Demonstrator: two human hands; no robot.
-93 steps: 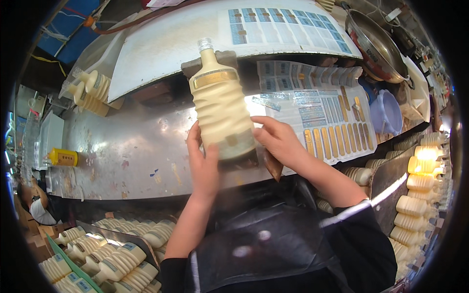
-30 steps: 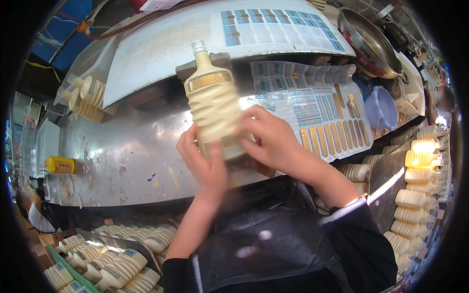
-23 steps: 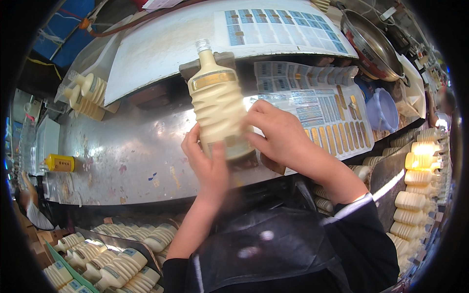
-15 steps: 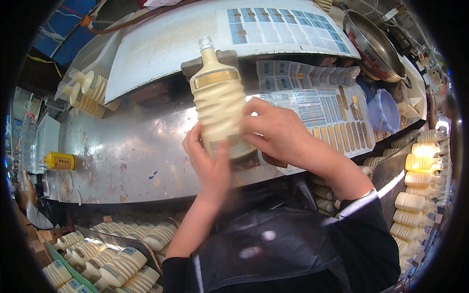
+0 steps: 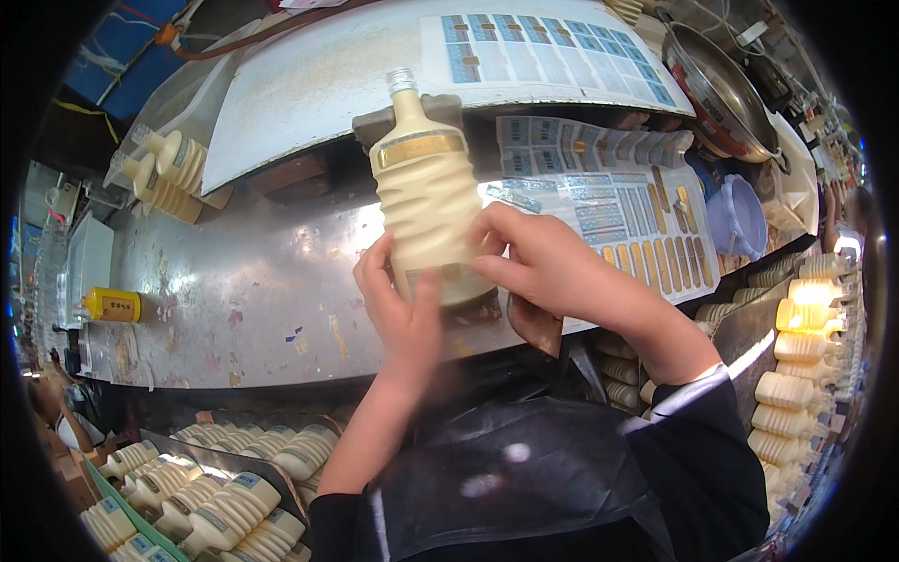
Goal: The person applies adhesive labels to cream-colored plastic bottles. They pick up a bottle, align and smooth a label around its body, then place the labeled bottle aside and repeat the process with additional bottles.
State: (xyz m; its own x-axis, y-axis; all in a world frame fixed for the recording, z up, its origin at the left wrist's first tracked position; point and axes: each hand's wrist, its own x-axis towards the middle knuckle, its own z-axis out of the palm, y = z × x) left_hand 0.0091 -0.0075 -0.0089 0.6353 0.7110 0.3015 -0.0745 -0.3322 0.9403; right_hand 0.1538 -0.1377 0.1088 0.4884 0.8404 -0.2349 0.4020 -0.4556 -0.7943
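A cream bottle (image 5: 426,201) with a wavy ribbed body, a gold band label and a clear threaded neck leans back with its shoulder on a grey block (image 5: 365,125). My left hand (image 5: 401,304) wraps round its lower left side, thumb over the front near a small label low on the body. At the lower right edge of the bottle, my right hand (image 5: 534,262) has thumb and index finger brought together. Beneath that palm a flat brown piece (image 5: 536,325) sticks out, seemingly held in the curled lower fingers; its kind is unclear.
Sheets of gold and blue labels (image 5: 646,225) lie to the right, with another label sheet (image 5: 552,56) on the white board (image 5: 309,103). A purple bucket (image 5: 735,217), a pan (image 5: 716,89) and a yellow bottle (image 5: 112,305) stand around. Crates of cream bottles (image 5: 225,510) flank me.
My right hand has shifted slightly down along the bottle's lower right side, and more of the brown piece shows beneath it. The left hand still holds the bottle.
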